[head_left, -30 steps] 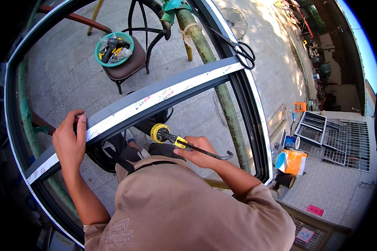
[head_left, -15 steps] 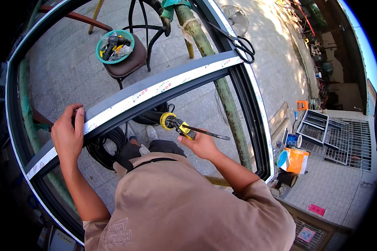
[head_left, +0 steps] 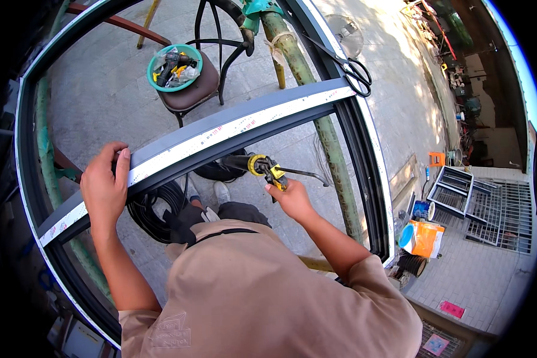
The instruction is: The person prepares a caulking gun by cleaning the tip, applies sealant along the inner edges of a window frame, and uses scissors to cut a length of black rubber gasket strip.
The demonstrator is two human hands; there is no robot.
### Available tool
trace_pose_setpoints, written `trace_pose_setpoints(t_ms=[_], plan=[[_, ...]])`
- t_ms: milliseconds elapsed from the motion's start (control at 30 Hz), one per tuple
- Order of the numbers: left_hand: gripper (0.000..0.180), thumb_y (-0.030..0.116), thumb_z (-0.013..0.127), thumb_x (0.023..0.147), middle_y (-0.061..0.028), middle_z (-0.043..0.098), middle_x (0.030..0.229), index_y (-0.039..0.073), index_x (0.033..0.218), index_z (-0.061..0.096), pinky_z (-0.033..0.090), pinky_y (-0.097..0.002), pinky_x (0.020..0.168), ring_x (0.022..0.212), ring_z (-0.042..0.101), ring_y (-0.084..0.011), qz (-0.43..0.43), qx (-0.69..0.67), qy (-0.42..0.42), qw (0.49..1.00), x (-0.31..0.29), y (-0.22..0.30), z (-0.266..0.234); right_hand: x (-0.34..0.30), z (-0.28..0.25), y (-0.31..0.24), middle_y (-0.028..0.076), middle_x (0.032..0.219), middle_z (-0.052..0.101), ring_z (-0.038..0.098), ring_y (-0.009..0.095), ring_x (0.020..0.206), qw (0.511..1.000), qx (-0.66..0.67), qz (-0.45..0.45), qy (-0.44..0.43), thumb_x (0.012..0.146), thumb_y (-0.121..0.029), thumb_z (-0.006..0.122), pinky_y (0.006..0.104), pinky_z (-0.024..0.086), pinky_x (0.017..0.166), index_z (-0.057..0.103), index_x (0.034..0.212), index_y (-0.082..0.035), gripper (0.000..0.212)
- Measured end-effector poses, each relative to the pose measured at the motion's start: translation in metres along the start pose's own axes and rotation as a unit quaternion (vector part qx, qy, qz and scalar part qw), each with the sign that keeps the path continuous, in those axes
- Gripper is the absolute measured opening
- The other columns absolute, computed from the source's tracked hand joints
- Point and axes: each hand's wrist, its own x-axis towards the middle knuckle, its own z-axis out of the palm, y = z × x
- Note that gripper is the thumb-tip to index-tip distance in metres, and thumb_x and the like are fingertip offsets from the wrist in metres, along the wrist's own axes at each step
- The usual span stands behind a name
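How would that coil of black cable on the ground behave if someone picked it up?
The coil of black cable would probably sag and loosen, since its loops lie loose with no tie that I can see. It looks fairly heavy for its size, given the many turns. It seems unlikely to roll, lying flat.

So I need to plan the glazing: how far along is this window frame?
The grey crossbar already sits between the frame's sides, protective tape still on. In hand: the left hand steadies the bar, and the right hand holds a yellow and black caulking gun just below it. No bead is visible, so sealing looks left, as does peeling the tape.
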Motion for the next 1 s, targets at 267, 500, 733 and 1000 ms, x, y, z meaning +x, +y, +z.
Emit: trace_pose_setpoints(t_ms=[267, 500, 733, 1000], plan=[[0.025, 0.031, 0.068, 0.105, -0.0179, 0.077, 0.089, 0.008, 0.110, 0.077, 0.056, -0.0475, 0.074, 0.083, 0.075, -0.0393, 0.000, 0.021, -0.008, 1.000, 0.002, 0.003, -0.003, 0.052, 0.016, 0.037, 0.025, 0.077, 0.072, 0.072, 0.046, 0.078, 0.990, -0.135, -0.035, 0.003, 0.094, -0.053, 0.078, 0.0544, 0.055, 0.073, 0.074, 0.088, 0.001, 0.054], [0.024, 0.029, 0.070, 0.104, -0.0167, 0.078, 0.093, 0.007, 0.109, 0.078, 0.057, -0.0468, 0.078, 0.086, 0.076, -0.0390, -0.006, -0.009, -0.022, 1.000, 0.003, 0.004, -0.009, 0.092, 0.026, 0.050, 0.028, 0.086, 0.075, 0.074, 0.049, 0.086, 0.972, -0.228, -0.051, -0.030, 0.093, -0.055, 0.078, 0.0568, 0.058, 0.079, 0.076, 0.086, 0.001, 0.057], [0.024, 0.027, 0.069, 0.103, -0.0161, 0.079, 0.094, 0.006, 0.106, 0.079, 0.058, -0.0472, 0.079, 0.087, 0.076, -0.0387, -0.010, -0.007, -0.034, 0.999, 0.008, 0.005, -0.010, 0.141, 0.023, 0.037, 0.030, 0.093, 0.077, 0.075, 0.049, 0.094, 0.955, -0.284, -0.059, -0.062, 0.095, -0.060, 0.075, 0.0561, 0.059, 0.084, 0.079, 0.093, 0.002, 0.062], [0.021, 0.027, 0.072, 0.101, -0.0143, 0.077, 0.088, 0.007, 0.100, 0.078, 0.057, -0.0462, 0.073, 0.082, 0.076, -0.0361, -0.007, 0.001, -0.023, 1.000, 0.011, 0.005, -0.006, 0.195, 0.027, 0.055, 0.024, 0.138, 0.071, 0.069, 0.045, 0.127, 0.951, -0.282, -0.104, -0.078, 0.103, -0.053, 0.066, 0.0531, 0.057, 0.104, 0.069, 0.141, -0.008, 0.060]])
